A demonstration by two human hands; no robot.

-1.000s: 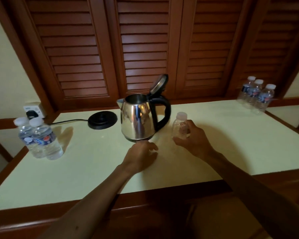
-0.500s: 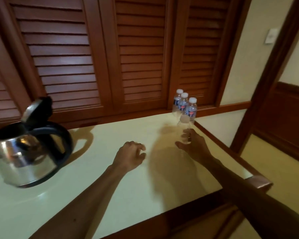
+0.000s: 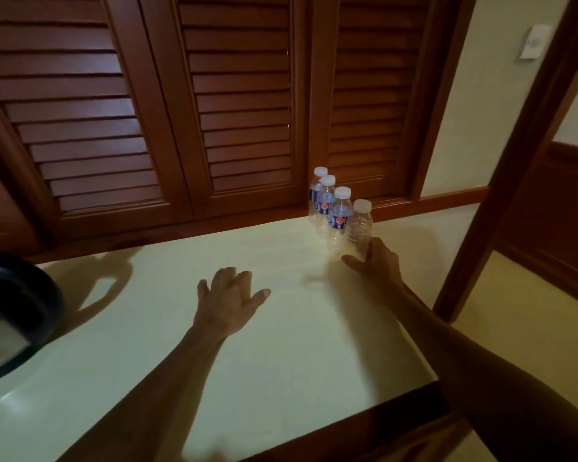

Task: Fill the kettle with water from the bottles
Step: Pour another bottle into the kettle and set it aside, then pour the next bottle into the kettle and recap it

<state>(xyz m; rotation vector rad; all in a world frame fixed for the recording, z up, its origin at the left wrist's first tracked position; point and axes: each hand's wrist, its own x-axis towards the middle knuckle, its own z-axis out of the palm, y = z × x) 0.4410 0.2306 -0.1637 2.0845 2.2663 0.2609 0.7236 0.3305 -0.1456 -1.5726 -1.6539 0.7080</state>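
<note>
Blue labels with a red round emblem wrap three capped bottles point(image 3: 327, 208) at the counter's point(image 3: 247, 361) far edge; no lettering on them is legible.

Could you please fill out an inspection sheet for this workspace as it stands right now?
Surface: pale yellow tabletop with a dark wooden edge.
Job's things: steel kettle with black handle, cut off at the left edge; three capped, blue-labelled clear plastic water bottles in a row at the back right; an unlabelled clear bottle with a white cap stands in front of them.
Clutter: nothing seen.
Hands: right hand grips the unlabelled bottle low down; left hand is spread, palm down, at the tabletop, holding nothing.
Cables: nothing seen.
Surroundings: brown louvred wooden doors behind; white wall plate upper right.
</note>
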